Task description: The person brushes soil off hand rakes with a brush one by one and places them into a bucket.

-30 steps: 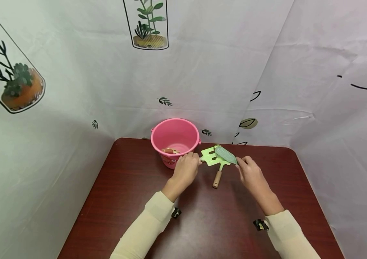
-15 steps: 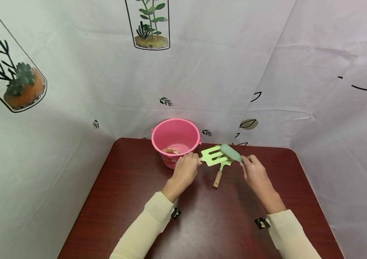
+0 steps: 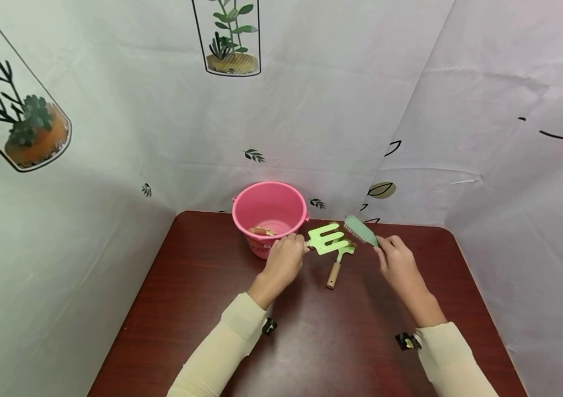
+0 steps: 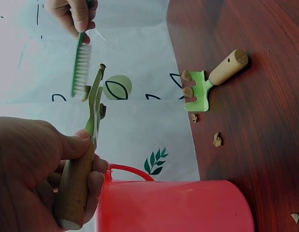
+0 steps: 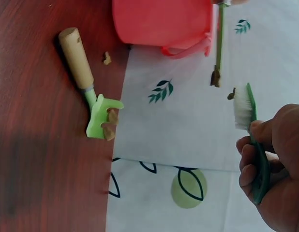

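My left hand (image 3: 285, 260) grips the wooden handle of a green hand fork (image 3: 315, 241), its tines pointing right beside the pink bucket (image 3: 267, 205). Brown lumps cling to the tines in the left wrist view. My right hand (image 3: 399, 267) holds a green brush (image 3: 360, 230) by its handle. In the right wrist view, a brown lump (image 5: 231, 94) sticks to its white bristles (image 5: 243, 108), which stand apart from the fork. Below the fork, a small green hand rake (image 3: 333, 274) with a wooden handle lies on the table, brown lumps between its prongs.
Inside the bucket lies an object with a brown handle (image 3: 261, 231), partly hidden. Loose brown crumbs (image 4: 217, 139) are scattered on the dark red table (image 3: 202, 286). A white printed cloth (image 3: 311, 110) rises behind the table's back edge and along both sides.
My right hand has drawn the brush away to the right, off the fork's tines, and tilted it so the bristles show. The left hand and fork stay nearly in place.
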`<state>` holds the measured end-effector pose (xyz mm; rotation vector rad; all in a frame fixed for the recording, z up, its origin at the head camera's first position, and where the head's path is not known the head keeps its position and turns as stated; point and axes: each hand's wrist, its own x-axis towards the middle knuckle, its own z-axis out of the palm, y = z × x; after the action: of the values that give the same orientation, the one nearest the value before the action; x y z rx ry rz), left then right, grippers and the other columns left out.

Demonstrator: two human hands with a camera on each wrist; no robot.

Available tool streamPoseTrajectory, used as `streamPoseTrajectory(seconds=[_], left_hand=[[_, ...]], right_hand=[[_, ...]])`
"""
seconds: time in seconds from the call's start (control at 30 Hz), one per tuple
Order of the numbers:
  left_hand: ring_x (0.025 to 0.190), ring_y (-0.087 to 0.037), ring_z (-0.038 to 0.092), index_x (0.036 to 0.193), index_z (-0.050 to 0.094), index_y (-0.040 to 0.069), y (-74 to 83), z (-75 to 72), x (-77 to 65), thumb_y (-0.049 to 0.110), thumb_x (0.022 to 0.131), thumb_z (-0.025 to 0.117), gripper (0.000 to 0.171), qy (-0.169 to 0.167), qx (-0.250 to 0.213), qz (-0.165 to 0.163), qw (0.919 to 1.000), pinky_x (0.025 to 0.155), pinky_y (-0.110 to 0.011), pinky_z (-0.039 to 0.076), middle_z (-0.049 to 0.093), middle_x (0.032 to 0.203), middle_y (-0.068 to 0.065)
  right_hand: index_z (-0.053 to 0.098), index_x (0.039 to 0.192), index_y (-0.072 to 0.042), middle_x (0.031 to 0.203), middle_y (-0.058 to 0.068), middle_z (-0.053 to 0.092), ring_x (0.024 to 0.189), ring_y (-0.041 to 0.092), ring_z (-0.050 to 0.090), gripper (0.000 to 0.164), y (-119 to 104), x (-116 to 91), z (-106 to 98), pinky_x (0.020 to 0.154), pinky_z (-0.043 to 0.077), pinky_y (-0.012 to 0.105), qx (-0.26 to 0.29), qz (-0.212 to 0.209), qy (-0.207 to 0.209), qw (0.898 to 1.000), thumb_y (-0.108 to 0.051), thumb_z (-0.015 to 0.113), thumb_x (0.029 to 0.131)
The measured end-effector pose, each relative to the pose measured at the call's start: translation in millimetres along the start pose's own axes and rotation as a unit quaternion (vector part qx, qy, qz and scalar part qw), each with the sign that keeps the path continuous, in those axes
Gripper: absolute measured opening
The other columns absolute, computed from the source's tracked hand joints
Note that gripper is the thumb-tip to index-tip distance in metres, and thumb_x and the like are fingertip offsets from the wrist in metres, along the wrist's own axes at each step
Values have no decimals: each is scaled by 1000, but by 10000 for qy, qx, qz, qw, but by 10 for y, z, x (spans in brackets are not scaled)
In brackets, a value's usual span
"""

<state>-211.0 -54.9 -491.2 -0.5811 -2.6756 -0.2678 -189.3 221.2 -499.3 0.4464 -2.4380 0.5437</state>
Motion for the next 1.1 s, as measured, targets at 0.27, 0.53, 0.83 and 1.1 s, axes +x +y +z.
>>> streamPoseTrajectory(seconds=[0.27,0.53,0.83,1.1], left_hand=[[74,-29,68,86,65,5,27,28,16,27,93,77,25,-23,-50,46,10000,68,-41,56,64,79,-9],[74,-28,68,88,67,4,71,24,51,29,96,73,27,-110,-13,49,9999,69,-40,57,65,81,-9],[75,-27,69,89,68,4,108,2,67,28,97,72,25,-154,-44,25,9999,69,-40,57,66,81,-9],[76,-27,69,90,68,4,124,-11,80,27,98,71,25,-258,-100,-34,9996,70,-40,58,66,82,-9]], right_hand=[[71,113,12,91,21,60,73,29,60,27,-91,48,-42,61,52,44,267,-127,273,9992,9,76,86],[69,115,11,94,20,59,72,23,58,27,-275,11,-7,59,52,39,248,-259,63,9993,5,75,89],[68,118,11,96,19,57,73,23,62,29,-422,-72,115,60,55,37,144,-308,-185,9993,2,74,91],[69,115,12,94,18,58,73,24,64,30,-470,-131,203,60,55,37,72,-509,-129,9986,4,77,87]])
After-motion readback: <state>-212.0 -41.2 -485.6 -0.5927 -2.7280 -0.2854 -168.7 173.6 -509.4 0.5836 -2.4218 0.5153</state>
